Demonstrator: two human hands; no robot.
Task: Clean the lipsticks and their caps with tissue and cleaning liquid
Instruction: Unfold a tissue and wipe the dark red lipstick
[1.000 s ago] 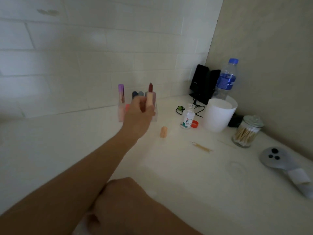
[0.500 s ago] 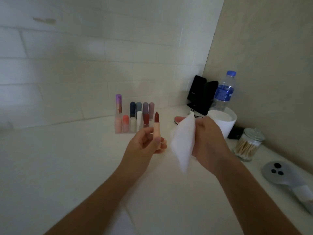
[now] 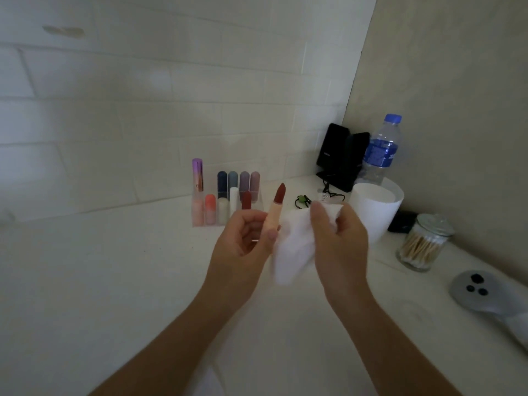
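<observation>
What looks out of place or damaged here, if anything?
Only a brownish smear on the wall at upper left looks odd; it may be a stain or a chip. The lipstick in the left hand is uncapped, as cleaning needs.

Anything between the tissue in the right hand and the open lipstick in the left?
Nothing visible. The tissue hangs from the right hand close beside the lipstick in the left hand; its red tip is uncapped.

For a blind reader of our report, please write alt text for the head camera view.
The left hand holds up an uncapped dark red lipstick while the right hand holds a white tissue beside it. Behind, more lipsticks stand in a clear organizer on a white counter.
</observation>
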